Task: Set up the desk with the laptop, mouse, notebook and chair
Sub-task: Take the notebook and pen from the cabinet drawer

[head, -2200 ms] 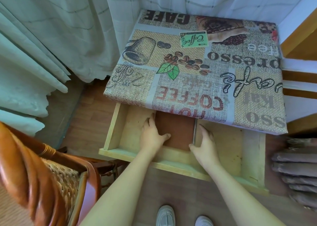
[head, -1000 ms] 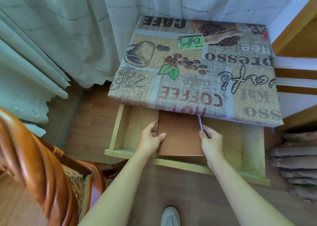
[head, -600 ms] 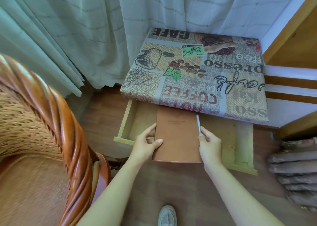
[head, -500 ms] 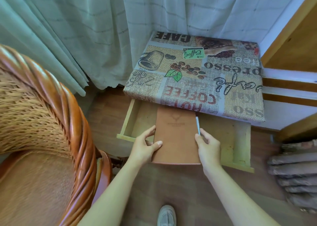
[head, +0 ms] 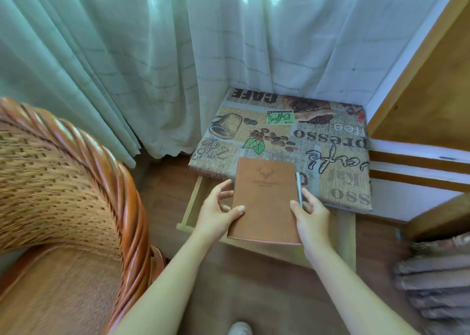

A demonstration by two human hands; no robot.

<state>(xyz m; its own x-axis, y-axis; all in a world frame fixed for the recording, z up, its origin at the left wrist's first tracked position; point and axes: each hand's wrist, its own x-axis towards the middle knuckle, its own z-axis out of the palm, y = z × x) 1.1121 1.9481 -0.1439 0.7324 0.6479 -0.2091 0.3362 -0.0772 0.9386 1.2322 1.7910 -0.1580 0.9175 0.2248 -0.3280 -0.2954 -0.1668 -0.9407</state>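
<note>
I hold a brown notebook [head: 264,199] with a deer emblem in the air over the open drawer [head: 189,207] and the front edge of the desk [head: 330,141], which wears a coffee-print cloth. My left hand [head: 218,210] grips its left edge, thumb on the cover. My right hand [head: 309,213] grips the right edge and pinches a silver pen [head: 298,189] against it. A wicker chair [head: 63,194] with a twisted wooden frame stands close at my left. No laptop or mouse is in view.
Pale curtains [head: 152,54] hang behind the desk and down to the floor. A wooden shelf unit [head: 432,93] borders the desk's right side. Stacked grey-brown slats [head: 437,283] lie on the floor at the right. My shoe [head: 239,328] is at the bottom.
Both hands lifted the notebook and pen out of the drawer and up over the desk's front edge. My view rose and swung left, so the chair fills more of the left side.
</note>
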